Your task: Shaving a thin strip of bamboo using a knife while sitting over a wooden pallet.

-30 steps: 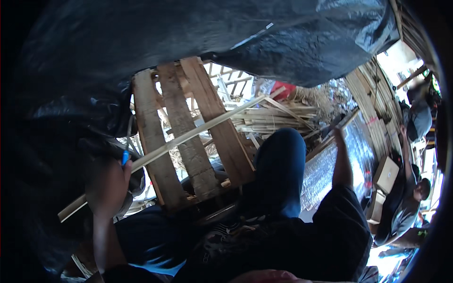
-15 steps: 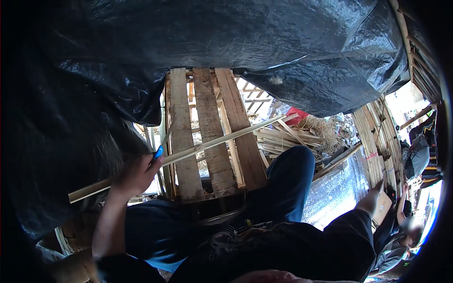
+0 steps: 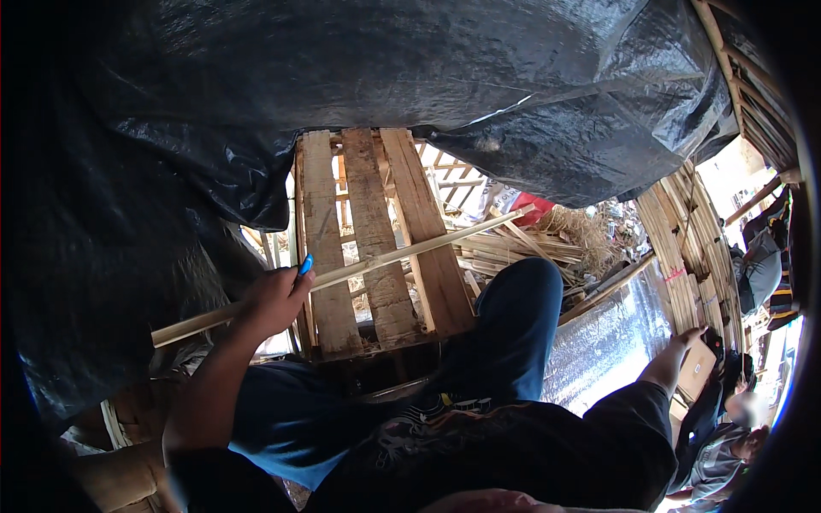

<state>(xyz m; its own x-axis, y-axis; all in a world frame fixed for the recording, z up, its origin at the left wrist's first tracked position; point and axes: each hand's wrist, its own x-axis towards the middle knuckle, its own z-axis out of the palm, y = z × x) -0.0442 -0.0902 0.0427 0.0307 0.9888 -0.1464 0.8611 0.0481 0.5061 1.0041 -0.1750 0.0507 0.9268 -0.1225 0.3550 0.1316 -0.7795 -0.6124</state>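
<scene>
My left hand [image 3: 278,301] is closed around a knife with a blue handle [image 3: 305,264], its thin blade pointing up and away. A long, pale bamboo strip [image 3: 402,253] runs through the same hand. The strip slants across three wooden planks [image 3: 376,231] of a slatted bench, its far end up to the right. Stretched out to the right, my right hand [image 3: 687,339] is at the lower end of a stack of long, thin bamboo slats [image 3: 684,256], beside a brown box-like piece [image 3: 697,369]. Its fingers are too small and partly hidden to show a grip.
Black plastic sheeting [image 3: 359,68] hangs across the top and left. Loose strips [image 3: 513,248] and straw-like shavings [image 3: 586,231] lie beyond my raised knee [image 3: 526,299], near a red and white sack [image 3: 530,205]. A shiny silver sheet [image 3: 599,342] lies at right. Another person [image 3: 723,462] is at lower right.
My left hand has moved right and slightly away, carrying the knife and bamboo strip. My right hand stays by the slats, its fingers shifted a little. The view has moved slightly.
</scene>
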